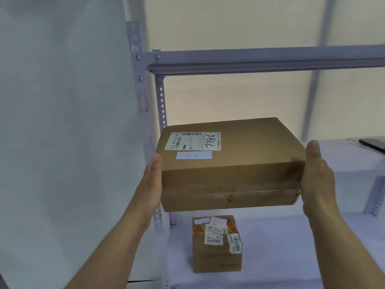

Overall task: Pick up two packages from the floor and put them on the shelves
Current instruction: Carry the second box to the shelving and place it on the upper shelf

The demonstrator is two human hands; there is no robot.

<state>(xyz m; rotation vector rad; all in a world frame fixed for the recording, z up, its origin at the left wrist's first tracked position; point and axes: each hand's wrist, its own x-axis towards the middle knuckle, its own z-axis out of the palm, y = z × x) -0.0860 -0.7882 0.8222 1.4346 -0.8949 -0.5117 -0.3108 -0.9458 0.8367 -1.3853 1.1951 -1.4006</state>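
Head view: a brown cardboard package, bearing a white shipping label marked "7186" and a small white slip, is held in the air before the metal shelving. Left hand and right hand press flat against its opposite ends. A smaller labelled box sits on the lower shelf beneath it.

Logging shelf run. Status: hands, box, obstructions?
Left hand and right hand clamp large box by its sides. Box at middle shelf edge, not seen resting. Smaller box on lower shelf. Shelf space ahead looks open.
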